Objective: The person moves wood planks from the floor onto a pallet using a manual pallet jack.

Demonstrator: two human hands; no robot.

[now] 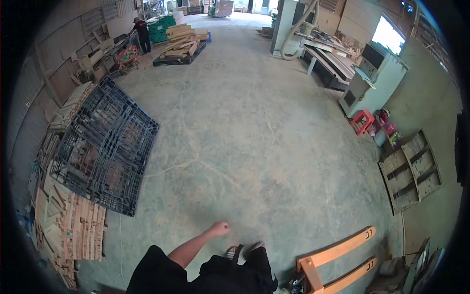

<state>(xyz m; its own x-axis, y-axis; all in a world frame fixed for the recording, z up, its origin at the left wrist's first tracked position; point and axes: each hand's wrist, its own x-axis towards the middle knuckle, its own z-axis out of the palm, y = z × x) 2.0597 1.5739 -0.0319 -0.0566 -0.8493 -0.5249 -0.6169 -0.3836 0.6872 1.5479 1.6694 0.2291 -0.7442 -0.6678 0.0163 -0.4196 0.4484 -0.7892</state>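
Observation:
My left hand (219, 228) reaches forward from a black sleeve, in front of my body and above the concrete floor (235, 147). Its fingers are curled into a loose fist, and nothing shows in them. Just below it are my feet in sandals (232, 252). My right hand is out of view. To the right of my legs, the orange forks of a pallet jack (338, 245) lie low over the floor.
A black plastic pallet (105, 142) leans on the left beside stacked wood strips (73, 225). A wooden pallet (411, 171) leans on the right wall near a red stool (362, 121) and a machine cabinet (374, 83). Far off, a person (142, 35) stands near piled lumber (181, 41).

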